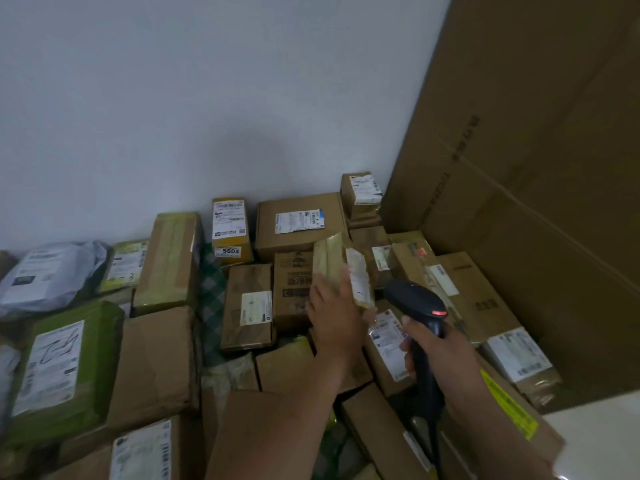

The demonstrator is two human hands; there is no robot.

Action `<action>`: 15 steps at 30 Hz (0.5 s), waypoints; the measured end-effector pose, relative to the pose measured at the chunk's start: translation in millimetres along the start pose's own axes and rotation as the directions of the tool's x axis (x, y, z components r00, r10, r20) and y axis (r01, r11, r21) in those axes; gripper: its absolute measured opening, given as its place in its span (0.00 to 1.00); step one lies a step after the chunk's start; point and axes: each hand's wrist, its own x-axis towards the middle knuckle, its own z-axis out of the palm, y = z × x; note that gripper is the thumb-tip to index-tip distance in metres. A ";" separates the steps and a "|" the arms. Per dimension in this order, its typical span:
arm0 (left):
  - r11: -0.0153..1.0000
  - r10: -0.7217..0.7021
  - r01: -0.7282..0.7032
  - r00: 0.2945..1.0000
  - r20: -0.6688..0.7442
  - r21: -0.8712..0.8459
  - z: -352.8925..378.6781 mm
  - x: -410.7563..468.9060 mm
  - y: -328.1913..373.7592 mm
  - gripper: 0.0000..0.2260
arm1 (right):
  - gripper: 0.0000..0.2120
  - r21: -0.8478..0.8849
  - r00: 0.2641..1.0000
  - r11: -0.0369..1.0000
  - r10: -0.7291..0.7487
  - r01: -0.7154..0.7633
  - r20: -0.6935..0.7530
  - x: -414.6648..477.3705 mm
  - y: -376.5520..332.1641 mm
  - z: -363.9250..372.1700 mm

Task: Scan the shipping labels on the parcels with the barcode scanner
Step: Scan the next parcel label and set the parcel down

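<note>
While the left hand (332, 317) is holding the small taped parcel (330, 259) tipped up above the middle of the pile, the parcel is looking light and fairly stiff: one hand is managing it alone, and its sides are not sagging. Glossy yellowish tape is covering most of it, so it is probably slippery. The fingers are lying along its rear face and the thumb seems to be hooking round the lower end, though that part is hard to make out. Gripping across the narrow sides, away from the paper, is likely the safest hold, since a finger over the print would be blocking the read.

Its shipping label (360, 278) is facing right, white, wrinkled and scuffed, with the print too blurred to read. The right hand (440, 351) is wrapping fully around the handle of the black barcode scanner (415, 301), whose head is pointing at that label from just beside it, a red light glowing on top.

Other brown cartons are lying all around, among them a yellow box marked 5604 (231, 230), with a large cardboard carton (536, 168) standing to the right.
</note>
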 end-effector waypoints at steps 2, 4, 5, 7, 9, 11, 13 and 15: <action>0.973 -0.138 0.142 0.990 0.038 -0.180 -3.8 3.4 -5.7 0.47 | 0.09 -0.003 1.000 1.000 0.006 -0.006 -0.012 0.8 0.7 -6.3; 0.904 -0.229 0.247 0.969 0.093 -0.350 -6.9 7.7 -15.9 0.48 | 0.09 -0.017 1.000 1.000 0.010 -0.011 -0.025 1.8 1.5 -11.1; 0.880 -0.250 0.281 0.960 0.129 -0.382 -8.3 10.5 -21.4 0.49 | 0.09 -0.012 1.000 1.000 0.012 -0.013 -0.028 2.2 2.1 -12.1; 0.849 -0.271 0.335 0.940 0.208 -0.409 -11.5 14.8 -29.3 0.48 | 0.09 0.004 1.000 1.000 0.016 -0.016 -0.025 1.5 2.1 -11.2; 0.802 -0.269 0.348 0.936 0.226 -0.485 -15.7 14.7 -32.9 0.46 | 0.11 -0.005 1.000 1.000 0.015 -0.015 -0.013 0.6 1.7 -7.5; 0.744 -0.265 0.309 0.950 0.163 -0.592 -21.7 10.0 -37.5 0.42 | 0.12 -0.033 1.000 0.999 0.010 -0.010 0.001 0.6 0.6 -2.6; 0.680 -0.291 0.278 0.952 0.099 -0.679 -30.7 3.4 -47.9 0.39 | 0.11 -0.046 1.000 0.999 -0.006 0.006 0.014 0.4 -2.3 3.8; 0.627 -0.355 0.270 0.934 0.041 -0.730 -44.3 -2.4 -63.8 0.39 | 0.12 -0.044 1.000 0.999 -0.018 0.019 0.021 -0.5 -5.3 12.9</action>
